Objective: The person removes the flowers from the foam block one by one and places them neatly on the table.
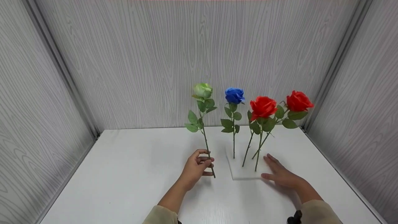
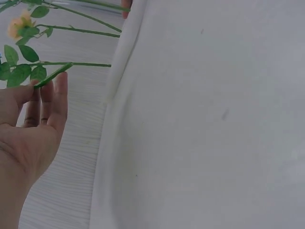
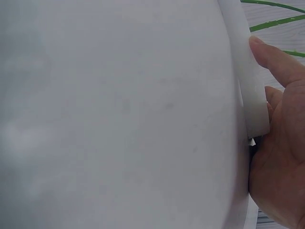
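Note:
My left hand (image 1: 196,168) pinches the lower stem of a pale green rose (image 1: 203,90), held upright and leaning slightly left. That stem's cut end (image 2: 59,71) juts past the fingertips in the left wrist view. To its right is a white slab (image 1: 245,178) with stems standing in it: a blue rose (image 1: 234,95), a red rose (image 1: 263,107) and another red rose (image 1: 299,101) tilted right. A further stem (image 1: 247,149) has its bloom hidden behind the front red rose. My right hand (image 1: 281,175) rests at the slab's right side, fingers extended, thumb (image 3: 267,55) against its edge.
A peach-coloured flower (image 2: 20,26) shows in the left wrist view. The white tabletop (image 1: 130,174) is enclosed by a grey wood-grain back panel (image 1: 140,62) and side panels, the right one (image 1: 357,124) near the slab.

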Demonstrator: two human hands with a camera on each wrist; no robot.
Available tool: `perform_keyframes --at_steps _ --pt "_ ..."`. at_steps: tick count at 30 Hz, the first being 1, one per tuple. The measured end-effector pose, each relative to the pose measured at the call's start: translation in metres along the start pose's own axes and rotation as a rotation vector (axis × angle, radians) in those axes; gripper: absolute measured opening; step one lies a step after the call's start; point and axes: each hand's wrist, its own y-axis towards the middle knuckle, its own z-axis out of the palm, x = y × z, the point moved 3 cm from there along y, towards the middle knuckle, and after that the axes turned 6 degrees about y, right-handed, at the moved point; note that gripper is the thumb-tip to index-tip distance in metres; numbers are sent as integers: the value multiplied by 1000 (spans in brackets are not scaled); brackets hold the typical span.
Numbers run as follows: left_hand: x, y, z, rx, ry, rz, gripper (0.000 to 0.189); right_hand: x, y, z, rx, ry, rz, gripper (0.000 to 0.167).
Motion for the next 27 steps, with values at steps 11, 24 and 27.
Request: perform_keyframes --at_steps 11,24,27 --pt "14 -4 0 10 40 -135 27 2 -1 0 4 -1 4 98" --pt "29 -9 14 50 169 -248 31 3 -3 0 0 -10 14 97" --pt "30 -8 16 45 176 -260 31 3 -4 0 0 -7 10 97"
